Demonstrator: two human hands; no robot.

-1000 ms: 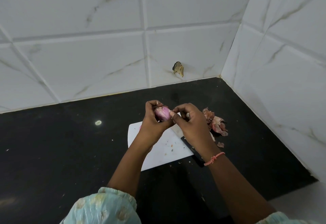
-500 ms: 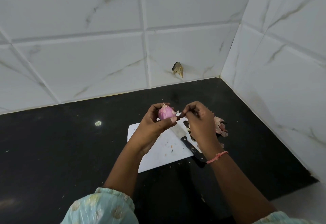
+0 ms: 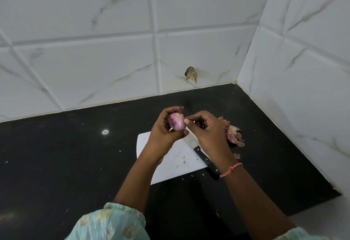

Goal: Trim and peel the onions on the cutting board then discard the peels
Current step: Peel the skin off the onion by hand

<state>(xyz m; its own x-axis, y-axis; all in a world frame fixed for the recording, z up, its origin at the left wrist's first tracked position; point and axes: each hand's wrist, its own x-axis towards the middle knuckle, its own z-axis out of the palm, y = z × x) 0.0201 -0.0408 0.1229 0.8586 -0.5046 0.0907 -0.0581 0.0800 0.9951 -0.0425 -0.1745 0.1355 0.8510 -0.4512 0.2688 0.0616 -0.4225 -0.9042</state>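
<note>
A small purple onion (image 3: 175, 124) is gripped in the curled left hand (image 3: 165, 130) above the cutting board (image 3: 170, 164), while skin at its top is pinched by the right hand (image 3: 208, 132). Peeling appears nearly done. Shed peels (image 3: 233, 135) lie just right of the right hand, not yet discarded; a knife (image 3: 203, 155) rests beneath it.

A black stone counter (image 3: 56, 164) fills the lower half of the frame, flecked with small crumbs. A white cutting board (image 3: 176, 166) lies on it at the centre, with a black-handled knife (image 3: 205, 159) resting across the board's right edge. Just right of the board sits a heap of pinkish onion peels (image 3: 233, 135). A pale spot (image 3: 105, 132) marks the counter left of centre.
</note>
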